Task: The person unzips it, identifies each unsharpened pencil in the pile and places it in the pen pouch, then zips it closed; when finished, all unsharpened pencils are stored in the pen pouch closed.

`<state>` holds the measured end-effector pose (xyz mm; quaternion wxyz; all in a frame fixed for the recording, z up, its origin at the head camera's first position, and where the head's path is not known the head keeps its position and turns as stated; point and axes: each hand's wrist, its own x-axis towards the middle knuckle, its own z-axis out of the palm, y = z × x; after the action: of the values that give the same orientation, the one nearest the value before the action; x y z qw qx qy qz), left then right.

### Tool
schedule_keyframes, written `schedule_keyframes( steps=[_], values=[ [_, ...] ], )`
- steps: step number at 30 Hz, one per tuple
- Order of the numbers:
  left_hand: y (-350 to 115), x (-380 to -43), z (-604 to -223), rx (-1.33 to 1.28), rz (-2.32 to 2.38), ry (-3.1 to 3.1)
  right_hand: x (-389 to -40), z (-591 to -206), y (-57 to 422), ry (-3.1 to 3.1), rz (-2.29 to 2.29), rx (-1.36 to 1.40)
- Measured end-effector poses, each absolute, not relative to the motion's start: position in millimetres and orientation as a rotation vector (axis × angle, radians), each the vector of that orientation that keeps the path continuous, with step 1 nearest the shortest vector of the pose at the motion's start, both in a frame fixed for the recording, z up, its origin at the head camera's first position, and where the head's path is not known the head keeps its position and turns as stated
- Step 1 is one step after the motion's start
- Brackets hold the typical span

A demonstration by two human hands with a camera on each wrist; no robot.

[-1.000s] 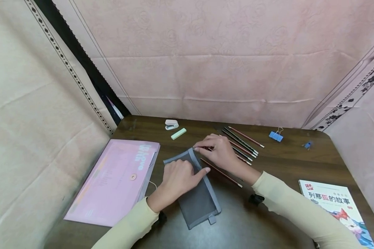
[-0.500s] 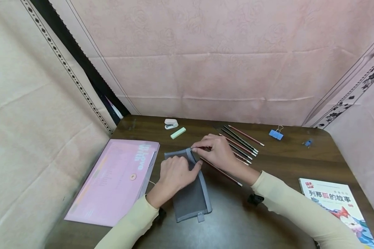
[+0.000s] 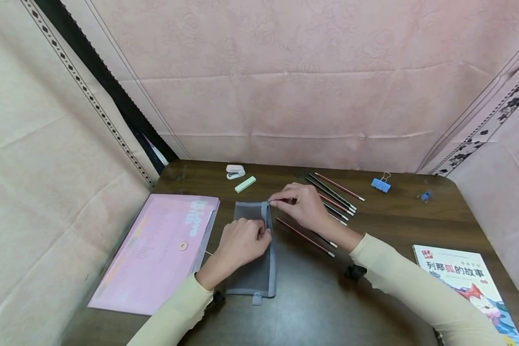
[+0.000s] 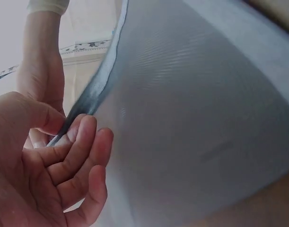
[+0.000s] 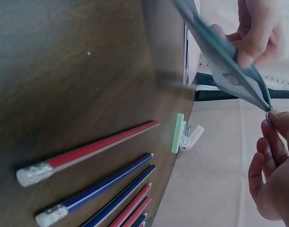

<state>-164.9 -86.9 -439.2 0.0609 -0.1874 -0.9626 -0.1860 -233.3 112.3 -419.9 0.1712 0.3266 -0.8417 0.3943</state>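
A grey mesh zip pouch (image 3: 253,281) is held up between both hands over the middle of the table. My left hand (image 3: 243,241) pinches its zipped edge between thumb and curled fingers, as the left wrist view shows close up on the mesh (image 4: 196,109). At the pouch's far corner, my right hand (image 3: 300,205) pinches a small ring-like zip pull (image 5: 269,119) between thumb and forefinger. The zipped edge shows a gap near that corner in the right wrist view. Just right of the pouch lies a dark red pencil (image 3: 304,237) with a white eraser end.
Several more pencils (image 3: 335,192) lie behind and beneath the right forearm. A white mini stapler (image 3: 235,171) and green eraser (image 3: 245,184) sit at the back. On the left is a pink folder (image 3: 155,254); on the right, blue clips (image 3: 380,185) and a book (image 3: 467,288).
The pouch's near end has swung left, so it now stands straighter. My left thumb has gone from stretched out to bent onto the zipped edge. The right hand keeps hold of the corner.
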Motion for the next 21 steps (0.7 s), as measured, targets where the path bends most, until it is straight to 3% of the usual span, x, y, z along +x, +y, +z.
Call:
schedule_keyframes(
  steps=[12,21],
  values=[
    [-67.4,-148.6,-436.3,-0.728,-0.565,-3.01,-243.1,-432.0,105.6,-2.498,1.058,1.004],
    [-65.8,-146.8,-453.8,-0.695,-0.885,-3.018,-241.9,-432.1,105.4,-2.607,1.094,1.078]
  ],
)
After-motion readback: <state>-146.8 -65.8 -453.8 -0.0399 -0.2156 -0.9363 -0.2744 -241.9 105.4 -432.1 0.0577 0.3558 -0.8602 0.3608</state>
